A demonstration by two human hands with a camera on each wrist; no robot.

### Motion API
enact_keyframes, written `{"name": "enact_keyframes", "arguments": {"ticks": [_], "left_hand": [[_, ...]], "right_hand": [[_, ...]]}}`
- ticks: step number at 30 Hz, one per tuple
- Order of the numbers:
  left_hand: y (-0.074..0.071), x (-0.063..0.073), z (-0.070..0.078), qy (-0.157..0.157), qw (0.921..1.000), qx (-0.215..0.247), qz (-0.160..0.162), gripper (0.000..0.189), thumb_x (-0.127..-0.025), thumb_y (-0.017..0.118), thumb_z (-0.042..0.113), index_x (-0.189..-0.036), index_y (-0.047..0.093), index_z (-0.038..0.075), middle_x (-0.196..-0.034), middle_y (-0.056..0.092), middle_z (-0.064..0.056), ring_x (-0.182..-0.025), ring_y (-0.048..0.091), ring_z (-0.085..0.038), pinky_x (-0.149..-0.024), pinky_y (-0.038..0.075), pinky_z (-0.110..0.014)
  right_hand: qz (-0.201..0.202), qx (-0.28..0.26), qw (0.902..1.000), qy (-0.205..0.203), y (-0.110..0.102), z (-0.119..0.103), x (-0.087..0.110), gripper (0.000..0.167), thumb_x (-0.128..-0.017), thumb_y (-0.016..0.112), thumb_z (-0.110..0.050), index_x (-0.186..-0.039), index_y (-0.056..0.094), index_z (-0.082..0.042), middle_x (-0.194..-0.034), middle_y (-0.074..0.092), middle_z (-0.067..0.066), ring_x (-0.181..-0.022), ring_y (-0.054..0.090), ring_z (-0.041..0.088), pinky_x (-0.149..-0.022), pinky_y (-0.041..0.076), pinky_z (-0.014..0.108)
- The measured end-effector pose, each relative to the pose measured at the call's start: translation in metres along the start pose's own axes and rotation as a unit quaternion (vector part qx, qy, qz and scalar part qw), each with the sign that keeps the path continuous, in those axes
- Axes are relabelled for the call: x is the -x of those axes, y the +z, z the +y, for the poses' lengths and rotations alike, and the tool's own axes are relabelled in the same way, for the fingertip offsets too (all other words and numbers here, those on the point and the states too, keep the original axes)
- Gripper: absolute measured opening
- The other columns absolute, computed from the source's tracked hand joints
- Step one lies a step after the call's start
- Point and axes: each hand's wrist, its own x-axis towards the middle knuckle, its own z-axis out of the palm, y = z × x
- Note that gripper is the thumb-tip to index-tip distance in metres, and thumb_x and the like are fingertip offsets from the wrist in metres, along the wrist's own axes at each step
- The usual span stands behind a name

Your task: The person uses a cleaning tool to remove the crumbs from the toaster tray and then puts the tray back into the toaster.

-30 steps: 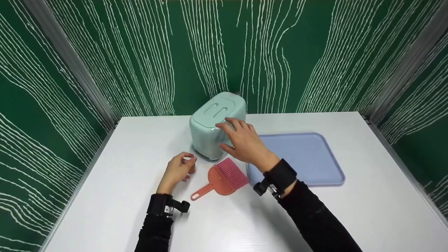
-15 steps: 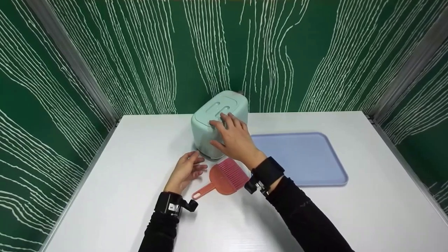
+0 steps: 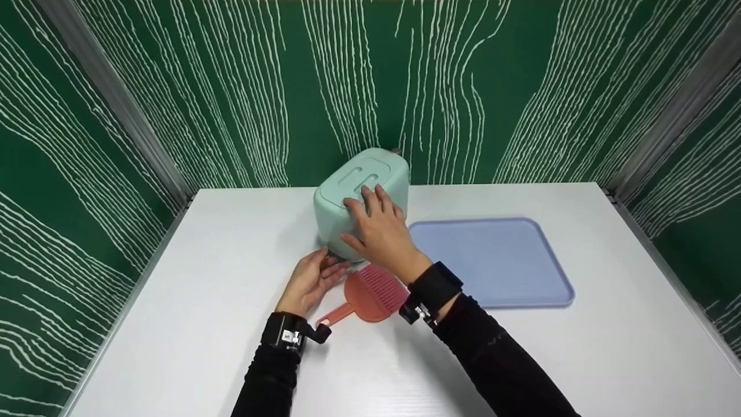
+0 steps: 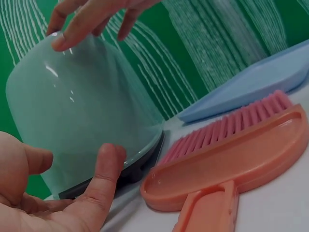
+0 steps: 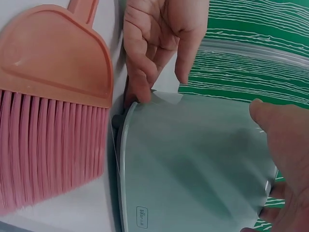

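A mint-green toaster (image 3: pixel 341 223) with two slot shapes on its top stands near the back of the table, its end toward me. My right hand (image 3: pixel 385 231) is over its near top edge; in the left wrist view fingertips touch that edge. In the right wrist view, the right thumb (image 5: pixel 263 113) lies by the toaster's end. Low beside it, my left hand (image 3: pixel 312 281) is turned partly palm up, its fingertips at the toaster's dark base edge (image 4: pixel 128 176). Just in front lies an orange dustpan-shaped brush (image 3: pixel 370 301) with pink bristles, which neither hand holds.
A light blue tray (image 3: pixel 492 260) lies flat on the white table (image 3: pixel 231 255), right of the toaster. Green walls with white wavy lines (image 3: pixel 428 92) enclose the back and sides, meeting at grey metal posts.
My left hand has moved right and forward to the toaster's base, its fingers extending. My right hand has shifted left over the toaster's near top edge. The brush and tray stay put.
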Motion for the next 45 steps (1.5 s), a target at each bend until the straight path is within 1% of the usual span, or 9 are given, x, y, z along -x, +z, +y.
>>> {"name": "enact_keyframes", "arguments": {"ticks": [4, 8, 16, 20, 24, 28, 32, 38, 45], "left_hand": [[0.003, -0.001, 0.0, 0.005, 0.9999, 0.013, -0.004, 0.03, -0.116, 0.05, 0.019, -0.131, 0.053, -0.007, -0.1, 0.072, -0.013, -0.086, 0.078, -0.018, -0.078, 0.065, -0.025], [0.006, -0.002, 0.0, 0.011, 0.9999, 0.002, 0.006, 0.025, -0.115, 0.051, 0.016, -0.123, 0.057, -0.007, -0.095, 0.072, -0.013, -0.084, 0.078, -0.018, -0.078, 0.066, -0.026], [0.008, -0.002, 0.001, 0.016, 0.9994, -0.024, 0.018, 0.031, -0.114, 0.052, 0.015, -0.127, 0.058, -0.013, -0.096, 0.073, -0.015, -0.088, 0.078, -0.021, -0.085, 0.067, -0.032], [0.008, -0.004, 0.002, 0.018, 0.9992, -0.028, 0.02, 0.033, -0.114, 0.052, 0.014, -0.127, 0.059, -0.015, -0.094, 0.074, -0.015, -0.086, 0.079, -0.02, -0.086, 0.066, -0.031], [0.008, -0.005, 0.002, 0.019, 0.9991, -0.028, 0.024, 0.03, -0.114, 0.053, 0.013, -0.123, 0.061, -0.014, -0.091, 0.075, -0.015, -0.084, 0.079, -0.019, -0.084, 0.066, -0.029], [0.007, -0.007, 0.001, 0.019, 0.999, -0.029, 0.028, 0.027, -0.113, 0.054, 0.012, -0.117, 0.063, -0.013, -0.088, 0.075, -0.015, -0.082, 0.08, -0.019, -0.082, 0.067, -0.028], [0.006, -0.008, -0.001, 0.02, 0.9989, -0.033, 0.027, 0.028, -0.113, 0.053, 0.012, -0.116, 0.063, -0.015, -0.086, 0.076, -0.015, -0.081, 0.079, -0.019, -0.08, 0.066, -0.027], [0.006, -0.01, -0.003, 0.02, 0.9988, -0.031, 0.03, 0.03, -0.113, 0.053, 0.012, -0.116, 0.062, -0.017, -0.083, 0.075, -0.016, -0.079, 0.079, -0.019, -0.08, 0.066, -0.027], [0.006, -0.01, -0.004, 0.015, 0.9986, -0.035, 0.036, 0.031, -0.113, 0.054, 0.013, -0.119, 0.061, -0.017, -0.085, 0.075, -0.015, -0.079, 0.079, -0.018, -0.081, 0.066, -0.027]], "right_hand": [[0.014, 0.017, 0.9998, -0.002, 0.001, -0.003, 0.0, 0.062, -0.102, 0.073, -0.046, -0.15, 0.051, -0.013, -0.158, 0.046, 0.028, -0.15, 0.042, 0.055, -0.102, 0.056, 0.069], [0.034, 0.028, 0.999, 0.001, 0.003, -0.005, -0.003, 0.054, -0.103, 0.073, -0.04, -0.144, 0.054, -0.011, -0.154, 0.05, 0.028, -0.146, 0.047, 0.055, -0.099, 0.058, 0.068], [0.039, 0.019, 0.9991, 0.005, 0.005, -0.006, -0.008, 0.048, -0.104, 0.073, -0.034, -0.14, 0.055, -0.009, -0.153, 0.05, 0.031, -0.144, 0.048, 0.057, -0.095, 0.061, 0.066], [0.039, 0.013, 0.9991, 0.005, 0.005, -0.007, -0.009, 0.047, -0.104, 0.072, -0.034, -0.14, 0.054, -0.008, -0.152, 0.05, 0.032, -0.144, 0.047, 0.058, -0.102, 0.058, 0.068], [0.038, 0.013, 0.9992, 0.006, 0.005, -0.007, -0.009, 0.048, -0.104, 0.071, -0.035, -0.14, 0.054, -0.008, -0.152, 0.049, 0.033, -0.144, 0.046, 0.059, -0.107, 0.055, 0.068], [0.049, 0.022, 0.9986, -0.001, 0.007, -0.006, -0.009, 0.047, -0.104, 0.073, -0.034, -0.138, 0.054, -0.008, -0.15, 0.05, 0.034, -0.142, 0.048, 0.059, -0.105, 0.057, 0.066], [0.06, 0.042, 0.9972, -0.016, 0.009, -0.006, -0.008, 0.047, -0.103, 0.074, -0.033, -0.138, 0.056, -0.006, -0.147, 0.052, 0.034, -0.14, 0.05, 0.058, -0.108, 0.056, 0.063], [0.062, 0.042, 0.9968, -0.026, 0.01, -0.006, -0.008, 0.047, -0.102, 0.075, -0.031, -0.136, 0.056, -0.004, -0.145, 0.053, 0.035, -0.14, 0.051, 0.055, -0.121, 0.044, 0.063], [0.05, 0.032, 0.9981, -0.016, 0.011, -0.007, -0.008, 0.047, -0.103, 0.074, -0.032, -0.137, 0.056, -0.005, -0.147, 0.052, 0.035, -0.142, 0.049, 0.055, -0.124, 0.041, 0.063]]}}
